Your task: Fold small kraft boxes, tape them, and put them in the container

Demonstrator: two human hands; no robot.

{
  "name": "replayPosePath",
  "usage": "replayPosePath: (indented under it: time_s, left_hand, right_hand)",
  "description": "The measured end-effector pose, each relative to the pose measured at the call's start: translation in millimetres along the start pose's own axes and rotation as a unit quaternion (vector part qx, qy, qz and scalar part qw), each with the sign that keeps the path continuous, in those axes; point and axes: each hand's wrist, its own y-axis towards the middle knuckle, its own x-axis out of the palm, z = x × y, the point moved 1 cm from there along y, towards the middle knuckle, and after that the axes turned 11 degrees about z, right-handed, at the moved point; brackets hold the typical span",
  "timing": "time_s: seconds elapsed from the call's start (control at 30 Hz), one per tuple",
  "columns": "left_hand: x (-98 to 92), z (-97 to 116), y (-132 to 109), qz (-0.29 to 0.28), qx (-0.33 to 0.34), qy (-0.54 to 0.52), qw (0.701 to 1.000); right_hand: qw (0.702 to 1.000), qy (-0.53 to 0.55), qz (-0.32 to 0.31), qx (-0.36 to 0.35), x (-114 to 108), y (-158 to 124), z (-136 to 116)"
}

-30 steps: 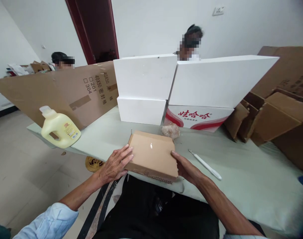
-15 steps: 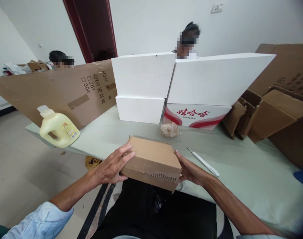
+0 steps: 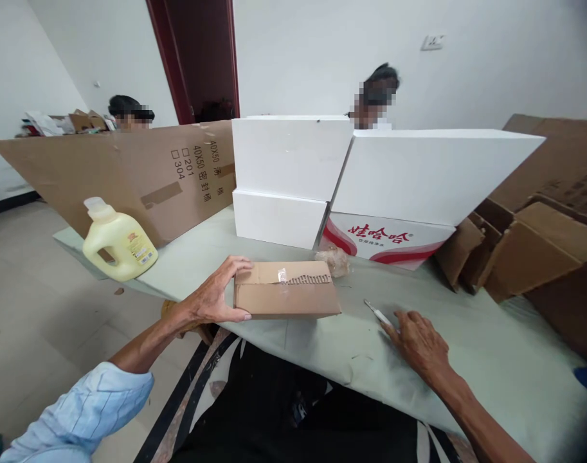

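Observation:
A small brown cardboard box (image 3: 288,299) rests on the table near its front edge, with a torn, ridged seam and a bit of clear tape on the side facing up. My left hand (image 3: 220,290) grips its left end, thumb low on the front and fingers over the top. To the right, my right hand (image 3: 421,341) is closed over the handle of a slim white utility knife (image 3: 380,315) lying on the table. The knife's thin tip points away to the left; most of the handle is hidden under the fingers. A crumpled ball of clear tape (image 3: 335,261) lies just behind the box.
White boxes (image 3: 293,157) stand stacked at the back of the green-covered table (image 3: 317,350), beside a large brown carton (image 3: 143,183). A yellow jug (image 3: 122,241) stands left. Opened cartons (image 3: 534,244) lie right. Two people (image 3: 377,93) are partly visible behind the boxes.
The box has been tipped so its taped seam faces up, and set down on the table. My right hand has left the box and moved right onto the knife. My left hand still holds the box.

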Motion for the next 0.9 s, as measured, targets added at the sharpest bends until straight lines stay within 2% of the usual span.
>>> replayPosePath:
  time_s: [0.13,0.23,0.3,0.37,0.43,0.53,0.6,0.67,0.77,0.9]
  left_hand:
    - [3.7,1.3,5.7,0.008,0.014,0.007,1.0]
    - [2.1,3.8,6.4,0.014,0.037,0.011,0.999]
    - [-0.2,5.5,5.0,0.017,0.046,0.013,0.999]
    - [-1.7,6.7,3.2,0.014,0.044,0.018,0.999]
    - [-1.2,6.7,1.8,0.009,0.034,0.023,0.999]
    - [3.5,4.3,1.3,0.003,0.022,0.025,0.999]
    - [7.8,1.7,1.7,-0.001,0.021,0.027,0.999]
    - [11.0,-0.8,2.3,-0.003,0.021,0.029,0.999]
    - [12.8,-2.9,3.2,-0.004,0.016,0.029,0.999]
    - [12.0,-1.8,4.5,-0.007,0.009,0.028,1.0]
  right_hand:
    - [1.0,-0.003,-0.01,0.011,9.5,-7.1,10.5]
    - [0.998,0.047,0.003,0.041,2.8,-2.6,8.8]
    - [0.988,0.128,0.007,0.087,-10.1,4.8,2.5]
    - [0.962,0.241,0.013,0.126,-30.6,14.0,-11.2]
    - [0.935,0.333,0.031,0.116,-58.6,23.3,-33.7]
    - [0.931,0.364,0.038,-0.005,-106.8,34.1,-78.9]
    - [0.925,0.366,0.005,-0.107,-133.8,39.0,-109.7]
    - [0.917,0.352,-0.027,-0.188,-151.5,44.0,-134.8]
    - [0.91,0.32,-0.031,-0.263,-161.2,55.1,-157.7]
    - [0.906,0.276,-0.019,-0.32,-162.2,72.6,-168.8]
